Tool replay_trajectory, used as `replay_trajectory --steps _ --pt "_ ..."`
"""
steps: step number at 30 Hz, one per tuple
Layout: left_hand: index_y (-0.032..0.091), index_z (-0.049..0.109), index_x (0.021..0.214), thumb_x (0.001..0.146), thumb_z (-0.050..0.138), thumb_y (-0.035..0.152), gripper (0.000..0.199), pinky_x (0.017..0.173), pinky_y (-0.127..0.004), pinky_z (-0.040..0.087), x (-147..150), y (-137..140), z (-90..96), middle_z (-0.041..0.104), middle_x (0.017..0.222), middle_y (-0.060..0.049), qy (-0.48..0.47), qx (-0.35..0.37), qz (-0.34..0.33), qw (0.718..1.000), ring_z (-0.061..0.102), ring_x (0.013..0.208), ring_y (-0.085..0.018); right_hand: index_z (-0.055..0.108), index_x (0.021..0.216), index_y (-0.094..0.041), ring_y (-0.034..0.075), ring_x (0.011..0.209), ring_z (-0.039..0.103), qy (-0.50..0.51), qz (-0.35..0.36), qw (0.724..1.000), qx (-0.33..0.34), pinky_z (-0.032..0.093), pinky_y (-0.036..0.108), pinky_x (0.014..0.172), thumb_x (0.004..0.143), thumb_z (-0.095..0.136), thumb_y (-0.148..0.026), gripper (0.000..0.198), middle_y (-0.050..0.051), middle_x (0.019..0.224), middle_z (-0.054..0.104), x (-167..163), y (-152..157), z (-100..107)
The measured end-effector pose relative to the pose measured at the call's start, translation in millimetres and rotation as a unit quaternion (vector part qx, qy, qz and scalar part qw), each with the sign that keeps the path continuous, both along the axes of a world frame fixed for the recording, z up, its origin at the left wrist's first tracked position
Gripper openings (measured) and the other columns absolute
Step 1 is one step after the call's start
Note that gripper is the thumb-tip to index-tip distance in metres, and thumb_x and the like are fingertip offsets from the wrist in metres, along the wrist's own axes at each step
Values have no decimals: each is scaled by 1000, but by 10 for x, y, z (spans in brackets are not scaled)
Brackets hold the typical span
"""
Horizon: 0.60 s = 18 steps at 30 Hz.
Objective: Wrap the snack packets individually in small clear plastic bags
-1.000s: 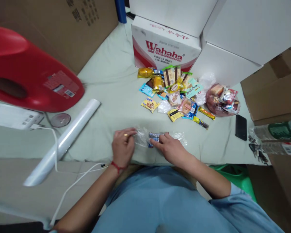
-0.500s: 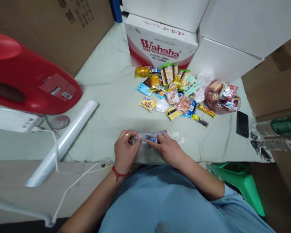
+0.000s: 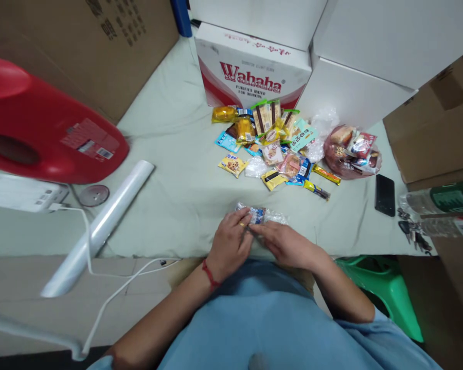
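Observation:
A small blue snack packet (image 3: 258,214), wrapped in clear plastic film (image 3: 277,216), lies near the table's front edge. My left hand (image 3: 231,240) is closed on its near left side, with fingertips over the film and a ring on one finger. From the right, my right hand (image 3: 289,242) pinches at the packet's near edge, its index finger stretched towards the left fingertips. The two hands almost meet there. My fingers hide part of the packet's lower side.
Beyond the hands lies a pile of wrapped snacks (image 3: 272,139) before a Wahaha carton (image 3: 254,72). A filled bag (image 3: 351,154), a phone (image 3: 385,195) and keys (image 3: 412,231) lie right. Leftward are a film roll (image 3: 111,205), a cable (image 3: 88,236) and a red jug (image 3: 61,118).
My left hand has moved right, from the loose end of the film onto the packet. My right hand has shifted slightly right and down, uncovering the packet's right part.

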<state>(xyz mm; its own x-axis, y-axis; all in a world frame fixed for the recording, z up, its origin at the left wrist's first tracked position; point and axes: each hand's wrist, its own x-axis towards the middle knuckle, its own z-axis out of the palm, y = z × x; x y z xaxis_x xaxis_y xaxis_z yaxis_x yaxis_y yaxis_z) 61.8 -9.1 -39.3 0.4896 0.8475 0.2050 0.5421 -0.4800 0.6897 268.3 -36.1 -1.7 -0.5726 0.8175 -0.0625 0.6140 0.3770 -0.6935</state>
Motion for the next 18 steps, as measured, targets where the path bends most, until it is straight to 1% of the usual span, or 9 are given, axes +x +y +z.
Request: replay_trajectory --steps 2,4,5,8,10,12,14,16,18 --pt "14 65 136 89 51 12 49 107 -49 50 24 -53 -62 65 146 -14 74 54 5 996 61 126 -30 60 142 -20 24 116 63 -27 -130 991 31 53 41 103 105 44 -19 39 13 124 69 96 -8 -58" --pt "13 62 141 88 53 10 53 103 -48 50 50 -101 -91 64 148 -15 125 92 6 988 60 125 -31 63 138 -20 30 117 59 -102 -268 956 66 52 48 103 102 57 -30 38 16 124 65 170 -38 -153" --pt "13 62 142 89 53 10 54 101 -48 49 60 -120 -97 63 149 -15 141 104 6 985 59 124 -31 65 135 -19 34 120 56 -138 -303 940 75 51 52 104 97 66 -34 41 18 129 62 201 -63 -199" --pt "18 64 141 91 55 12 51 98 -49 47 66 -153 -109 59 152 -16 166 122 30 978 56 123 -33 71 112 -19 36 127 51 -169 -303 935 69 48 55 106 90 72 -28 24 19 141 56 281 -142 -250" --pt "23 68 138 92 56 14 48 95 -51 46 53 -160 -119 60 150 -16 173 129 60 975 55 120 -34 68 96 -20 30 114 58 -129 -298 945 47 51 46 98 94 64 -24 6 16 129 63 303 -143 -174" --pt "29 70 136 94 57 15 46 91 -51 44 38 -161 -124 64 140 -16 175 128 81 973 55 114 -34 63 90 -21 23 90 62 -71 -303 950 10 52 35 83 97 60 -26 10 9 101 68 265 -64 -34" --pt "32 71 135 96 55 16 45 85 -49 42 32 -157 -114 69 123 -15 180 118 84 973 56 105 -32 60 86 -22 19 75 60 -35 -294 955 -7 48 29 73 97 61 -29 13 2 81 64 139 86 105" --pt "29 74 129 98 53 16 40 80 -48 41 33 -149 -95 70 105 -14 196 114 66 972 56 96 -31 59 85 -22 18 78 61 -41 -268 962 14 47 28 74 97 62 -26 13 1 80 64 -70 271 183" --pt "24 78 110 98 51 14 31 77 -46 41 30 -139 -84 69 93 -13 207 129 26 969 57 91 -30 62 87 -21 19 88 63 -91 -227 969 32 47 28 79 99 59 -23 12 4 90 68 -313 455 181"
